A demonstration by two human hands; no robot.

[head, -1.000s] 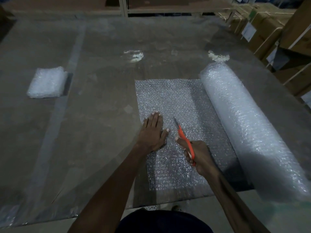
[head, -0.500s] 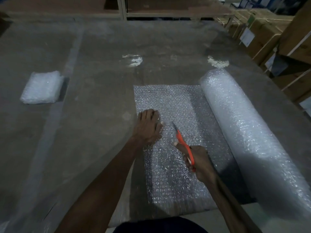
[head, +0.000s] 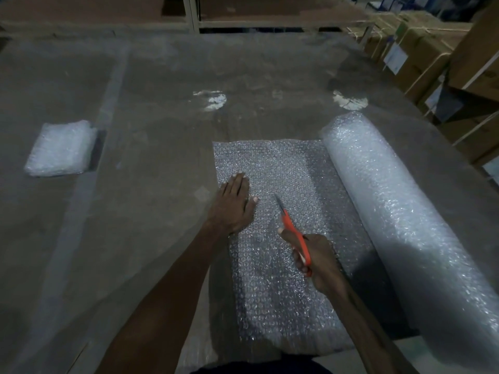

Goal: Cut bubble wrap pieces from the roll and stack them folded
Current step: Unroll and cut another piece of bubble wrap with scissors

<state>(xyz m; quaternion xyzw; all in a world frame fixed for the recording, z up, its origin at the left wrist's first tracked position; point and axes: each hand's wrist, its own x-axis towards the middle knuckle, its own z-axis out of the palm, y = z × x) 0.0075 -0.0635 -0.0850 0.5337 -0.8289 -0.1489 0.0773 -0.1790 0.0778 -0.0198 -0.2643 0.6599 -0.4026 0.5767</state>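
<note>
We work at a wide brown plastic-covered table (head: 162,211), the big clear bubble wrap roll (head: 405,225) at right, its unrolled sheet (head: 283,171) under our flat left hand (head: 232,206); our right hand (head: 318,263) grips orange-handled scissors (head: 295,236); a folded stack (head: 60,148) lies far left

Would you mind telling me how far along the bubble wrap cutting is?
Done: a folded stack lies far left. In hand: the left hand presses the unrolled sheet while the right hand works orange scissors through it. Left: finishing, folding, stacking; the roll remains thick.
</note>
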